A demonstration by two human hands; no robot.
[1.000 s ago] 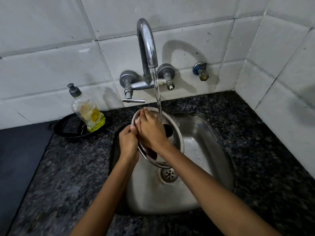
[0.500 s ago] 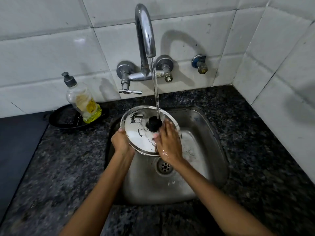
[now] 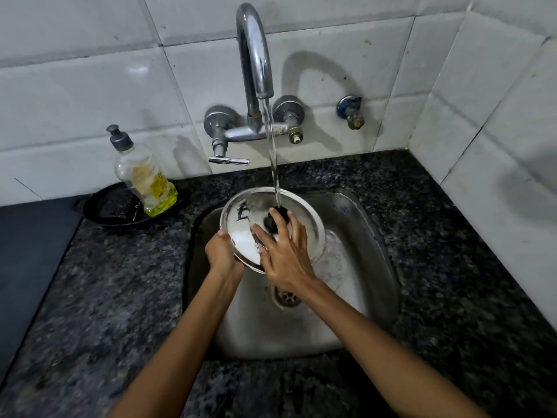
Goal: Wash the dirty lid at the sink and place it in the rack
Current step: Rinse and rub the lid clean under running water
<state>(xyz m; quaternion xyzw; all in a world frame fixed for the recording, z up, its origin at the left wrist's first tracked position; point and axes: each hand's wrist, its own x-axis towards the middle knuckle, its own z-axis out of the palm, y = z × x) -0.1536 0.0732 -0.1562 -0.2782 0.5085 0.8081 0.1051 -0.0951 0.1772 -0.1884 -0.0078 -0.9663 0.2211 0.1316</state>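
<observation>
A round steel lid [image 3: 241, 233] with a black knob [image 3: 275, 218] is held tilted over the steel sink [image 3: 370, 236], top face toward me. Water from the tap [image 3: 254, 52] runs onto the knob. My left hand [image 3: 221, 251] grips the lid's left rim. My right hand [image 3: 284, 251] lies flat on the lid's top face, fingers spread around the knob. No rack is in view.
A dish soap bottle [image 3: 141, 173] stands in a black pan [image 3: 105, 209] on the dark granite counter [image 3: 99, 297] left of the sink. The drain [image 3: 287, 297] sits below the hands. White tiled walls close the back and right. A dark surface [image 3: 27, 251] lies far left.
The lid was turned from its underside to its top face, knob up. My right hand moved from the lid's inner side to the top, then up around the knob.
</observation>
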